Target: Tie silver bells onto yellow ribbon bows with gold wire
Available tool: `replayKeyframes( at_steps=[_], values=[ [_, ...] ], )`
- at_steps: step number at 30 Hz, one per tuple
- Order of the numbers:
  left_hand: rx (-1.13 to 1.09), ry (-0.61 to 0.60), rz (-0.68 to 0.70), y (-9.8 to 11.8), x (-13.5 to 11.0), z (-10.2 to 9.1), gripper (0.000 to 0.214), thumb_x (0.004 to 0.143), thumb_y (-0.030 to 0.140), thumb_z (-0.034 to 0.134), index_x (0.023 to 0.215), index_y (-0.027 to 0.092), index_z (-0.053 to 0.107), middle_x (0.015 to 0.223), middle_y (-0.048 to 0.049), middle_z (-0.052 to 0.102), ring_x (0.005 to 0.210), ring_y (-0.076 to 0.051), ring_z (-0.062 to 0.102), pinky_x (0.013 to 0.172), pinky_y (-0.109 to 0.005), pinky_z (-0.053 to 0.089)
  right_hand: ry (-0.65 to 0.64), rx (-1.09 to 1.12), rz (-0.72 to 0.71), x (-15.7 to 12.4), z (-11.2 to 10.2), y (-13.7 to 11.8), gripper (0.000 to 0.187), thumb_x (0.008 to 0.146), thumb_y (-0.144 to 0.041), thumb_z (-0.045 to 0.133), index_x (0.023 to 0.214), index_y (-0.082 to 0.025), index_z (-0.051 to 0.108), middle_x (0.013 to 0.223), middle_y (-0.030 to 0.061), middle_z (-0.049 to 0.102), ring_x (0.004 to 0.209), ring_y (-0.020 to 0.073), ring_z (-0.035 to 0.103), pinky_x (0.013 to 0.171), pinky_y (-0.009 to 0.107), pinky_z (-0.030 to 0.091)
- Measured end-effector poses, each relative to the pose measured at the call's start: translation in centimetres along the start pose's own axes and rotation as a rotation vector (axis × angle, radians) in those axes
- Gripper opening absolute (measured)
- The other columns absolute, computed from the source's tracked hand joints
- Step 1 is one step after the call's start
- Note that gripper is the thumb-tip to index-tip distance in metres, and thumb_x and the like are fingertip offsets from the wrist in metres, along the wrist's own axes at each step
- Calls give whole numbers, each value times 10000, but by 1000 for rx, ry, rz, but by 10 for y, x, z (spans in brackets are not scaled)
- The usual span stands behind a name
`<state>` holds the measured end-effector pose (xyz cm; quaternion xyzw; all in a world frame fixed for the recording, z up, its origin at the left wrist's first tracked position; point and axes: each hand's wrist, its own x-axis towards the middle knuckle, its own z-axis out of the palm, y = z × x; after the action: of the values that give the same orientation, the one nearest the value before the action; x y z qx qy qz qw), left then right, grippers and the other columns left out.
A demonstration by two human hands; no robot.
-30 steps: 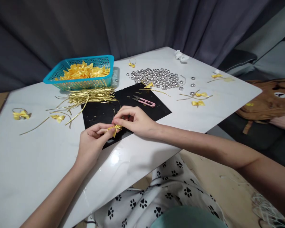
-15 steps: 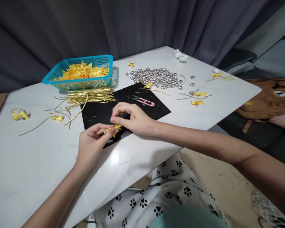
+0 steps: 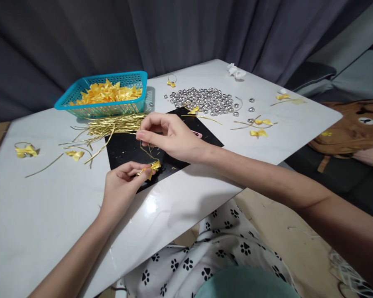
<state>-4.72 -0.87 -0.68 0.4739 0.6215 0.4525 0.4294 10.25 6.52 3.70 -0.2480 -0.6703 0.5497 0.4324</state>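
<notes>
Between the thumb and fingers of my left hand [image 3: 119, 182] is a small yellow ribbon bow [image 3: 156, 166], held over the near edge of a black mat [image 3: 121, 151]. My right hand [image 3: 175, 138] is closed in a pinch above and beyond it. A thin gold cord [image 3: 148, 154] rises from the bow to the right fingertips, curved rather than taut. Part of the bow is covered by the left fingers. The pink handle of the thread snips [image 3: 197, 134] shows past my right hand, which hides their blades.
A turquoise basket [image 3: 105, 106] of yellow bows stands at the back left. Before it lies a bundle of gold cords [image 3: 115, 124]. Several silver beads [image 3: 205, 100] are heaped at the back middle. Loose bows [image 3: 258, 133] lie at the right, and a finished-looking loop with bow [image 3: 26, 150] at the left.
My right hand has lifted up and away from the bow, drawing the cord out with it and covering the snips' blades. My left hand has stayed nearly in place with the bow.
</notes>
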Motion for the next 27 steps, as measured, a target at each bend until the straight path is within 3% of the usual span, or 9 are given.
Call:
replayKeyframes(
  at_steps=[6, 12, 16, 19, 23, 27],
  values=[
    [29, -2, 2, 2, 0, 0, 104, 649, 265, 728, 680, 178, 681, 674, -23, 733, 672, -149, 657, 666, -247, 481, 71, 55, 47, 1, -7, -25, 155, 878, -157, 531, 741, -152, 459, 646, -75, 509, 608, 23, 582, 604, 154, 451],
    [49, -75, 24, 3, 1, 0, 188, 683, 343, 716, 745, 170, 680, 716, -43, 729, 687, -164, 644, 665, -262, 476, 247, 188, 10, 12, -38, -41, 216, 930, -199, 399, 734, -130, 458, 695, -104, 586, 719, 25, 614, 641, 188, 459],
    [52, -91, 15, 5, 0, -1, 207, 712, 388, 694, 744, 184, 698, 673, -22, 698, 647, -150, 605, 630, -242, 465, 311, 193, 36, 14, -52, -50, 255, 945, -211, 349, 740, -122, 471, 640, -122, 513, 614, -14, 541, 652, 194, 438],
    [49, -102, 14, 6, -1, -3, 214, 704, 410, 701, 679, 198, 693, 658, -10, 668, 635, -138, 570, 614, -223, 449, 333, 180, 53, 5, -46, -51, 193, 954, -220, 393, 778, -171, 455, 638, -103, 445, 474, -16, 406, 575, 156, 434],
    [-54, -108, -85, 6, 1, -5, 256, 665, 448, 719, 713, 196, 717, 730, -36, 697, 689, -160, 594, 645, -232, 469, 121, 226, 111, -25, -27, -43, 166, 902, -287, 515, 786, -199, 437, 592, -92, 367, 412, 16, 261, 398, 154, 295],
    [-62, -83, -145, 6, 7, -7, 323, 626, 497, 735, 714, 187, 721, 729, -47, 694, 672, -163, 591, 599, -228, 474, 173, 213, 129, -55, -18, -41, 212, 884, -358, 541, 782, -210, 428, 550, -93, 270, 414, 36, 205, 381, 184, 190]
  ],
)
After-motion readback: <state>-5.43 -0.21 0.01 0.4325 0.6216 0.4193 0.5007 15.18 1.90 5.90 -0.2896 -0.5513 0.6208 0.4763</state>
